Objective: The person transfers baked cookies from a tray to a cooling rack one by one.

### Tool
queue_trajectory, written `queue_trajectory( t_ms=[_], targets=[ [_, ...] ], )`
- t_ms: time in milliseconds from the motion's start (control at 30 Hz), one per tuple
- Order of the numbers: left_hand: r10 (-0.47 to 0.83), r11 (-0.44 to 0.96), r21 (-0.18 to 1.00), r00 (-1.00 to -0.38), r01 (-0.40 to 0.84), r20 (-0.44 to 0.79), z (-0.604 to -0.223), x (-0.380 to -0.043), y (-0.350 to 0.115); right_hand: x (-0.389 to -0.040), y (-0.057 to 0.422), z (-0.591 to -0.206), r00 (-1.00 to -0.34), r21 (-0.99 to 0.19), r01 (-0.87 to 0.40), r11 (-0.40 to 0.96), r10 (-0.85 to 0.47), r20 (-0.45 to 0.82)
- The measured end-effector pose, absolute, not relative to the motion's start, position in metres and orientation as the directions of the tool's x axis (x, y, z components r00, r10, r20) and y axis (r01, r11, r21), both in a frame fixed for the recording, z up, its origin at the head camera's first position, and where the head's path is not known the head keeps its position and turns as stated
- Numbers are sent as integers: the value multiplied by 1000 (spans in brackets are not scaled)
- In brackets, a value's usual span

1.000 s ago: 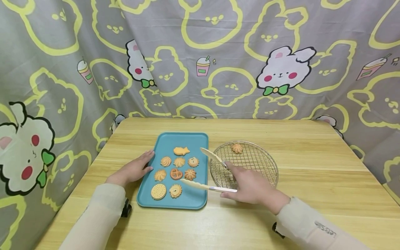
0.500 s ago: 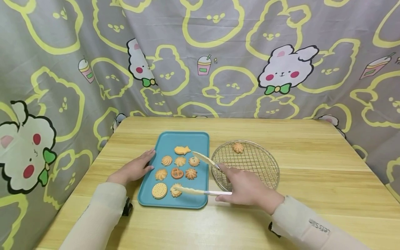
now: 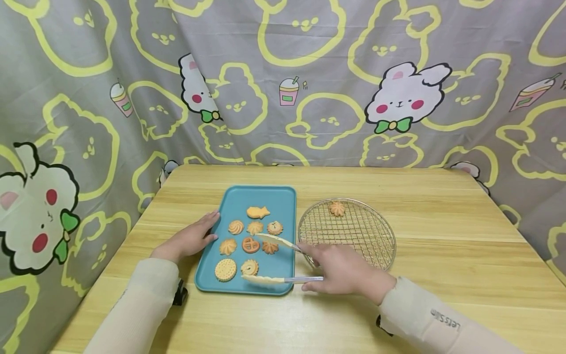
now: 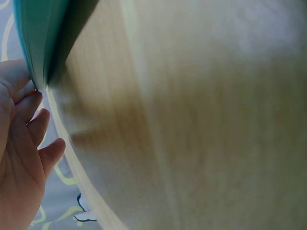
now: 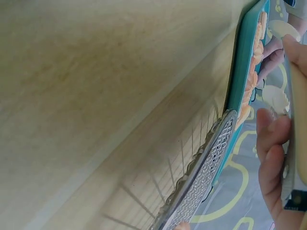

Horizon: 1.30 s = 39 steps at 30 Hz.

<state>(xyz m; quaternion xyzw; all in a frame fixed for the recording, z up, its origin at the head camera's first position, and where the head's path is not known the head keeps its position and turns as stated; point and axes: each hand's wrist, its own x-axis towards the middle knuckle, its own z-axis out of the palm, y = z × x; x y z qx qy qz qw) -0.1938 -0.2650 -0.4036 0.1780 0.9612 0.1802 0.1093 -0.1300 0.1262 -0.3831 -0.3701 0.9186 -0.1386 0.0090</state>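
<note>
My left hand [image 3: 187, 241] rests against the left edge of a blue tray [image 3: 240, 196]; in the left wrist view its fingertips are at the tray's side. My right hand [image 3: 342, 268] grips tongs [image 3: 265, 280] with metal arms and cream tips. The tips are spread over the tray. Between them lie a scalloped round cookie [image 3: 250, 264], beside the near tip, and a brown flower-shaped cookie [image 3: 269, 248], partly covered by the far tip. A pretzel-shaped cookie [image 3: 250, 245] and a fish-shaped cookie [image 3: 258, 212] are among several others on the tray.
To the tray's right stands a round wire rack [image 3: 358, 226], partly behind my right hand, with one flower-shaped cookie [image 3: 337, 209] near its back rim. All this is on a wooden table [image 3: 464, 246]. A patterned curtain [image 3: 327, 73] hangs behind and at the left.
My right hand has brought the tongs left and toward me, from the tray's right edge to over its front right cookies. The tips stay spread. My left hand stays at the tray.
</note>
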Motion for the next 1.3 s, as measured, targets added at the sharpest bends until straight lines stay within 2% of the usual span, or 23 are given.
queue_trajectory(
  t_ms=[500, 1300],
  targets=[
    [382, 872, 384, -913, 303, -147, -405, -194, -265, -129, 121, -383, -662, -276, -728, 628, -748, 46],
    [383, 872, 380, -914, 308, -136, -404, -193, -265, -132, 116, -381, -654, -284, -724, 628, -756, -4]
  ],
)
